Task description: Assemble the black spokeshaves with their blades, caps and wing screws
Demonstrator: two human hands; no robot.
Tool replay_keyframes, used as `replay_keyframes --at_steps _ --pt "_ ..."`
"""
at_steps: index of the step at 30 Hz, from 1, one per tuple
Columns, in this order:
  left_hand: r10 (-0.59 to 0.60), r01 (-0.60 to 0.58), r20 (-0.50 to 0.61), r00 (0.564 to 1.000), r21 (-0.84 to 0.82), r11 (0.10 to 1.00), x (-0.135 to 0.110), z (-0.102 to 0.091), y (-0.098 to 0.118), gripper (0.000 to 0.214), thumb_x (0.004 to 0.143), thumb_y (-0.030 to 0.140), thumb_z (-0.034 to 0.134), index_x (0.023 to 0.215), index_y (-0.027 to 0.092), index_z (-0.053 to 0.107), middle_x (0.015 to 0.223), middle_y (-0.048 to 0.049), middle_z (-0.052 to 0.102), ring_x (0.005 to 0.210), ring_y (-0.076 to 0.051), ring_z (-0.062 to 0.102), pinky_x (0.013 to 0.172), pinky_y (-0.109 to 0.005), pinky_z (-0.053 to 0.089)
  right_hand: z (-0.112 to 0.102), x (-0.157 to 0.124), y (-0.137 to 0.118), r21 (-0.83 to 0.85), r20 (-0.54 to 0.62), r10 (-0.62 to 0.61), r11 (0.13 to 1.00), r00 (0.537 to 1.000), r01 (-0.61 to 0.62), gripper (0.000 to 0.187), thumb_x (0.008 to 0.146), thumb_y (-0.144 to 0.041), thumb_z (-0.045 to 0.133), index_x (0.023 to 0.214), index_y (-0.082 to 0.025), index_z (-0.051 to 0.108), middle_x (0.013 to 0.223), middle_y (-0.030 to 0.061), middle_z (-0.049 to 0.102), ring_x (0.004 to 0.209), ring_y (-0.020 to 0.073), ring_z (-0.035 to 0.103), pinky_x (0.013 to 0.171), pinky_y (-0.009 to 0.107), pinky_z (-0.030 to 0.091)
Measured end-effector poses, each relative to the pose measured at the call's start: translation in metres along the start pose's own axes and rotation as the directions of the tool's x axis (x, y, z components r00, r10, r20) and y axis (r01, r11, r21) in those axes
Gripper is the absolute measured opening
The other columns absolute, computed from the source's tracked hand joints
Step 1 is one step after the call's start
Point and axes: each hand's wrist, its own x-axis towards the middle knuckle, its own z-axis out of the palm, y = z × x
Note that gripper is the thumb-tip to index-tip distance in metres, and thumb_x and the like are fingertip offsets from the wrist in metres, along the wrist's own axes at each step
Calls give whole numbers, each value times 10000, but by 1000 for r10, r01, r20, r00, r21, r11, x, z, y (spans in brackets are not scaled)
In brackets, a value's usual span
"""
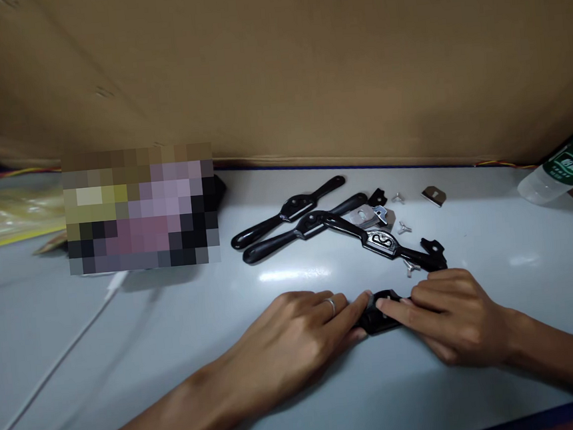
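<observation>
Fingers [398,312] of the left hand [296,328] and right hand [456,320] are gripping a black tool body [382,326] from either side — the right index touching its middle, seemingly steadying it — near the counter's [382,394] front. Beyond, wing screws [410,268], three similar bodies [382,240] and metal blades [361,216] are lying close, probably for easy reach; cardboard [274,75] is standing behind.

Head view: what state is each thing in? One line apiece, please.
Held tool, gripped by both hands
Left hand, closed on it
Right hand, closed on it, index finger extended onto its middle
Other three tools, lying on the table
Wing screws, loose
Black plates, loose
Lone blade, lying apart
Bottle, cut off by the frame; upright or lying, cannot tell
Cable, plugged in or not, cannot tell
</observation>
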Motion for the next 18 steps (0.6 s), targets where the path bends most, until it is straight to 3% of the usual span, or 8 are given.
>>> replay_keyframes --at_steps 6,13,18 --pt "5 -5 2 1000 22 1000 0 -1 0 300 1083 247 366 1264 83 539 733 6 651 530 -134 582 495 -294 444 0 4 0 22 -34 40 999 999 -39 290 878 -3 466 764 -147 690 537 -30 478 479 120 368 459 290 306" --pt "-8 8 13 1000 -10 1000 1 -3 0 295 1068 245 406 1287 90 527 758 -1 667 556 -131 603 490 -289 454 1 -1 -2 -1 -9 -7 1000 1000 7 269 941 -35 469 1040 -133 699 559 -55 484 464 107 366 454 266 303" --pt "6 -6 -5 1000 28 1000 0 -3 0 304 1090 249 339 1266 94 532 721 13 649 526 -124 578 495 -288 446 0 1 1 -14 -14 41 999 999 -41 271 899 -10 458 835 -156 677 549 -41 476 484 115 385 456 281 313"
